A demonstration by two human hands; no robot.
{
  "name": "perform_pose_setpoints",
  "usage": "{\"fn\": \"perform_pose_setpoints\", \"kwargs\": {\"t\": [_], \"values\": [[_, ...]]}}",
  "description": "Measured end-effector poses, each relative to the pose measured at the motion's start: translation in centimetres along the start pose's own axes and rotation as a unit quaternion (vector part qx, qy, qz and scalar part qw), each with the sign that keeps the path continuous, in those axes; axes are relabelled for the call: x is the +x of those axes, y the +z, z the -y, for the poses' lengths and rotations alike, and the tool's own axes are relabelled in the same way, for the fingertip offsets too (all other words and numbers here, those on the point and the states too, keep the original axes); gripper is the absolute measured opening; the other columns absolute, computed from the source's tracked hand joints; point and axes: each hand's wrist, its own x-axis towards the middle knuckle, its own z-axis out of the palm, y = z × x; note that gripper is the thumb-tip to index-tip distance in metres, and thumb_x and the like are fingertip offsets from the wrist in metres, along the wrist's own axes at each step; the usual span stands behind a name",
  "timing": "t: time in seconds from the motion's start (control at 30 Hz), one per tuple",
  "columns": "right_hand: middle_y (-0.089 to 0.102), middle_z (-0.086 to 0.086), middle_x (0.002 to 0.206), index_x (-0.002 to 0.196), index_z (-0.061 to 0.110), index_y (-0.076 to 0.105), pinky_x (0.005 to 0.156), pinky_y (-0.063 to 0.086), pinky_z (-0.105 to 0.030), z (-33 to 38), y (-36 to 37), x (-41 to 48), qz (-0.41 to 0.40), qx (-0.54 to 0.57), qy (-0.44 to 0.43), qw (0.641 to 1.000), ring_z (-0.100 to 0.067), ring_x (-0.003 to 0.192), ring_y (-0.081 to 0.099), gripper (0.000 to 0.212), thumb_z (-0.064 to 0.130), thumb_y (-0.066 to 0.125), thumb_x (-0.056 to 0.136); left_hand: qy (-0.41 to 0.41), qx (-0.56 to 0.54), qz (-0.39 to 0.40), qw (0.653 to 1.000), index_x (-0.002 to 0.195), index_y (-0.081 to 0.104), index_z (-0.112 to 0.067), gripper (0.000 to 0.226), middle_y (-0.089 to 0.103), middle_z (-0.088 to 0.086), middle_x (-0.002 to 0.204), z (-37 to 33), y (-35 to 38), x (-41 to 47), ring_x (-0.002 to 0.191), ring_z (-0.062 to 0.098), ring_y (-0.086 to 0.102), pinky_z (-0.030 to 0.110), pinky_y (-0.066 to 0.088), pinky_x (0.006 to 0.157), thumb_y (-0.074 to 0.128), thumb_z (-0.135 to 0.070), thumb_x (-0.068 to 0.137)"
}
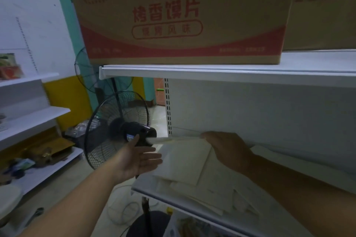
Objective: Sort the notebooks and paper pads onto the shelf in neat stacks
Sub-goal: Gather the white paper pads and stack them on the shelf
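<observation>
partly done: right hand [229, 150], fingers gripping a pale paper pad [179, 138] raised over the left end of the shelf [146, 183]; left hand [138, 158], fingers spread open, beside it; loose pads [192, 181] beneath lie askew, unstacked.

The left hand [140, 158] is stretched forward, palm up and fingers straight, while the right hand [229, 150] pinches the top edge of a paper pad [185, 159].

Dim light lay over a white wall [38, 15] with teal and yellow panels, white side shelves [38, 113] at left, a black fan [117, 127] on the pale floor [92, 184], a cardboard carton [183, 15] overhead
</observation>
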Motion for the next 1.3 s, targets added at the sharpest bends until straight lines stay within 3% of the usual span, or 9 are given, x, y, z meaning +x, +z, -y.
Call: {"fn": "perform_pose_setpoints", "kwargs": {"t": [0.13, 0.4, 0.57, 0.67, 0.77, 0.87, 1.07, 1.2, 1.3], "values": [[0.07, -0.015, 0.107, 0.109, 0.01, 0.058, 0.094, 0.043, -0.032, 1.9, 1.5, 1.0, -0.006, 0.068, -0.1, 0.993, -0.02, 0.103, 0.057, 0.033, 0.021, 0.028, 0.104, -0.042, -0.089, 0.149, 0.984, 0.111, 0.06, 0.003, 0.084, 0.066, 0.027, 0.098, 1.7, -1.6, 1.2, 0.075, 0.037, 0.069, 0.041, 0.06, 0.061, 0.093, -0.009, 0.035], [0.056, -0.013, 0.124, 0.128, 0.021, 0.057, 0.086, 0.044, -0.026, 3.0, 3.4, 0.7, 0.12, 0.005, 0.143, 0.982, -0.026, 0.104, 0.058, 0.043, 0.038, 0.033, 0.097, -0.032, -0.031, 0.185, 0.982, 0.112, 0.061, -0.002, 0.073, 0.066, 0.024, 0.102, 2.3, -2.4, 4.0, 0.09, 0.04, 0.064, 0.044, 0.057, 0.07, 0.04, 0.016, 0.045], [0.024, -0.014, 0.151, 0.151, 0.019, 0.003, 0.098, 0.041, -0.035, 6.4, 5.1, 1.0, 0.333, -0.102, 0.45, 0.822, -0.027, 0.13, 0.04, 0.081, 0.056, 0.042, 0.091, 0.039, 0.062, 0.099, 0.992, 0.115, 0.057, -0.014, 0.079, 0.064, 0.023, 0.102, 0.8, -3.6, 6.0, 0.091, 0.04, 0.061, 0.052, 0.052, 0.078, 0.041, 0.006, 0.041], [0.025, -0.015, 0.15, 0.151, 0.011, -0.005, 0.101, 0.038, -0.039, 7.9, 6.0, 1.6, 0.378, -0.122, 0.546, 0.737, -0.031, 0.132, 0.037, 0.105, 0.067, 0.05, 0.081, 0.044, 0.067, 0.084, 0.993, 0.12, 0.056, -0.02, 0.074, 0.064, 0.023, 0.109, 0.2, -5.0, 6.7, 0.096, 0.043, 0.062, 0.057, 0.053, 0.076, 0.054, -0.003, 0.048], [0.042, -0.014, 0.138, 0.143, 0.002, 0.022, 0.09, 0.046, -0.031, 7.9, 6.4, 2.3, 0.339, -0.072, 0.62, 0.704, -0.027, 0.122, 0.048, 0.096, 0.057, 0.066, 0.076, 0.04, 0.042, 0.079, 0.995, 0.127, 0.052, -0.017, 0.076, 0.061, 0.026, 0.117, 0.1, -6.7, 7.2, 0.106, 0.049, 0.058, 0.066, 0.046, 0.084, 0.062, -0.007, 0.052], [0.058, -0.002, 0.112, 0.108, 0.005, 0.053, 0.074, 0.048, -0.024, 7.8, 6.6, 2.7, 0.251, 0.003, 0.675, 0.694, -0.021, 0.102, 0.059, 0.047, 0.035, 0.072, 0.077, 0.044, 0.032, 0.1, 0.994, 0.125, 0.053, -0.018, 0.069, 0.062, 0.024, 0.115, -0.2, -7.8, 7.0, 0.105, 0.047, 0.058, 0.065, 0.047, 0.086, 0.063, -0.003, 0.059], [0.057, -0.009, 0.117, 0.128, 0.009, 0.044, 0.075, 0.038, -0.023, 9.1, 4.7, 3.6, 0.034, 0.065, 0.667, 0.742, -0.021, 0.095, 0.054, 0.036, 0.009, 0.051, 0.092, 0.102, 0.058, 0.093, 0.989, 0.118, 0.054, -0.012, 0.039, 0.062, 0.018, 0.101, -1.9, -9.8, 8.2, 0.084, 0.035, 0.059, 0.038, 0.051, 0.065, 0.046, 0.009, 0.087], [0.06, -0.008, 0.114, 0.119, 0.016, 0.051, 0.08, 0.046, -0.032, 9.7, 2.0, 4.1, -0.192, 0.202, 0.7, 0.658, -0.024, 0.093, 0.057, 0.031, 0.005, 0.055, 0.091, 0.101, 0.098, 0.089, 0.986, 0.116, 0.05, -0.017, 0.035, 0.061, 0.014, 0.099, -2.3, -8.1, 8.2, 0.082, 0.032, 0.057, 0.036, 0.048, 0.065, 0.046, 0.005, 0.09], [0.064, -0.009, 0.113, 0.115, 0.018, 0.053, 0.087, 0.053, -0.041, 10.8, 2.6, 4.3, -0.124, 0.271, 0.706, 0.642, -0.027, 0.093, 0.064, 0.03, 0.006, 0.059, 0.089, 0.071, 0.096, 0.132, 0.984, 0.118, 0.049, -0.02, 0.028, 0.062, 0.009, 0.095, -1.5, -4.7, 6.9, 0.083, 0.03, 0.059, 0.037, 0.05, 0.067, 0.049, -0.005, 0.094]]}}
